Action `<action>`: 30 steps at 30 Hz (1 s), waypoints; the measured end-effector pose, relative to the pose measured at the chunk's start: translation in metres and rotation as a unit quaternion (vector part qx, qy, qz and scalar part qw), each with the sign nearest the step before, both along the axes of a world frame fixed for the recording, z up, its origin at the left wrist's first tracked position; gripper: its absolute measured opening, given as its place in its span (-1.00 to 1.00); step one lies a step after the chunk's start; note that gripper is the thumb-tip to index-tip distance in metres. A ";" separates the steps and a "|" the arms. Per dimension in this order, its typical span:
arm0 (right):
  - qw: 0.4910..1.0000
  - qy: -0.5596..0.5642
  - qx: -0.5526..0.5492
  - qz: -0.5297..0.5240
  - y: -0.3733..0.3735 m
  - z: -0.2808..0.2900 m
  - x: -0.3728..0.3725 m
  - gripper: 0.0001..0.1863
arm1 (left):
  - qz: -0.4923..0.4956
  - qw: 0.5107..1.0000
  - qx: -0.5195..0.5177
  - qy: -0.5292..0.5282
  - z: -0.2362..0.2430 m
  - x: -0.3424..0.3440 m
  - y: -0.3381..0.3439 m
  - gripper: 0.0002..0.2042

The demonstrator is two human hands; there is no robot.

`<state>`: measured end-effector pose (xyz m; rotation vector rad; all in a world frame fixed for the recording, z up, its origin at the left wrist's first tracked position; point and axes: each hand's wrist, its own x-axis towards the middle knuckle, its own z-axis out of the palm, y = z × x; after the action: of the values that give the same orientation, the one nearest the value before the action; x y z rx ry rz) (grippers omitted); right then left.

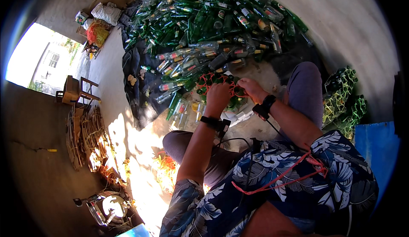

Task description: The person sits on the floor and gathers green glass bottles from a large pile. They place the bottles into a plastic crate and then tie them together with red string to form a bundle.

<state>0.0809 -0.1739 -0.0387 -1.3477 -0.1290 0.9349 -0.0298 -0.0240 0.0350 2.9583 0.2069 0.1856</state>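
Observation:
Red plastic twine (206, 79) forms a net over the tops of a bundle of green bottles (234, 102), which rests on something white (241, 116) between my knees. My left hand (218, 95) is closed on the twine at the middle of the bundle, its fingertips mostly hidden. At the bundle's right side my right hand (254, 91) pinches the same red twine. A loose length of pink-red cord (277, 181) lies across my patterned shirt.
A heap of bottles (200, 19) lies ahead on a black sheet (140, 105). Netted bottle bundles (341, 109) stand right, beside a blue panel (375, 151). A stool (74, 90), flattened cardboard (85, 134) and a metal machine (106, 209) are left, near a bright doorway.

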 end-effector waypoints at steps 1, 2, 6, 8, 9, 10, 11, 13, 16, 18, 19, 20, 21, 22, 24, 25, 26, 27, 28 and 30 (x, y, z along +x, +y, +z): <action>0.991 -0.123 -0.051 0.010 -0.001 -0.002 0.001 -0.71 | 0.006 1.000 -0.005 0.025 0.000 0.000 0.001 -0.93; 0.965 -0.243 -0.100 0.022 -0.001 -0.003 0.002 -0.70 | 0.014 0.999 -0.011 0.051 0.001 -0.002 0.001 -0.92; 0.887 -0.429 -0.168 0.021 -0.001 -0.006 -0.001 -0.66 | 0.043 0.998 -0.009 0.037 0.003 -0.007 0.002 -0.89; 0.881 -0.435 -0.183 0.034 -0.001 -0.005 -0.001 -0.65 | 0.028 0.999 0.013 -0.016 0.007 -0.010 0.008 -0.89; 0.878 -0.437 -0.191 0.040 -0.001 -0.005 -0.001 -0.65 | 0.028 0.999 0.018 -0.031 0.009 -0.010 0.009 -0.87; 0.878 -0.434 -0.195 0.042 -0.001 -0.004 0.000 -0.64 | 0.030 0.998 0.023 -0.045 0.011 -0.010 0.010 -0.85; 0.879 -0.431 -0.200 0.044 -0.002 -0.006 0.001 -0.63 | 0.030 0.997 0.027 -0.059 0.016 -0.009 0.010 -0.83; 0.875 -0.433 -0.211 0.046 -0.003 -0.010 0.002 -0.62 | 0.087 0.993 -0.077 0.016 0.026 -0.008 0.006 -0.80; 0.862 -0.451 -0.226 0.051 -0.004 -0.014 0.001 -0.62 | 0.122 0.981 -0.121 0.090 0.029 -0.011 0.009 -0.76; 0.851 -0.467 -0.230 0.060 -0.004 -0.018 0.002 -0.63 | 0.118 0.983 -0.100 0.102 0.024 -0.015 0.015 -0.77; 0.853 -0.465 -0.230 0.059 -0.003 -0.020 0.003 -0.63 | 0.109 0.986 -0.085 0.097 0.017 -0.018 0.019 -0.79; 0.854 -0.463 -0.230 0.058 -0.001 -0.022 0.003 -0.63 | 0.100 0.988 -0.071 0.093 0.014 -0.020 0.020 -0.80; 0.855 -0.460 -0.231 0.057 -0.001 -0.024 0.003 -0.63 | 0.103 0.989 -0.067 0.088 0.011 -0.021 0.019 -0.81; 0.854 -0.463 -0.232 0.055 -0.001 -0.026 0.003 -0.64 | 0.105 0.989 -0.064 0.083 0.007 -0.021 0.018 -0.81; 0.850 -0.467 -0.237 0.051 -0.002 -0.028 0.004 -0.66 | 0.107 0.988 -0.066 0.085 0.007 -0.020 0.017 -0.81; 0.851 -0.469 -0.232 0.049 -0.002 -0.029 0.005 -0.67 | 0.106 0.988 -0.071 0.091 0.007 -0.020 0.020 -0.80; 0.851 -0.471 -0.226 0.049 -0.002 -0.029 0.004 -0.68 | 0.107 0.986 -0.077 0.098 0.007 -0.021 0.022 -0.78; 0.852 -0.473 -0.220 0.050 -0.002 -0.029 0.004 -0.69 | 0.107 0.986 -0.069 0.104 0.005 -0.022 0.024 -0.78; 0.850 -0.475 -0.222 0.050 -0.001 -0.029 0.003 -0.70 | 0.108 0.986 -0.062 0.109 0.003 -0.024 0.025 -0.78; 0.846 -0.480 -0.226 0.051 0.000 -0.036 0.003 -0.71 | 0.106 0.986 -0.051 0.118 0.000 -0.024 0.026 -0.78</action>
<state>0.0840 -0.1737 -0.0746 -2.1822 -0.7911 0.2860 -0.0534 0.0021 0.0346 2.8466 0.5448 -0.1461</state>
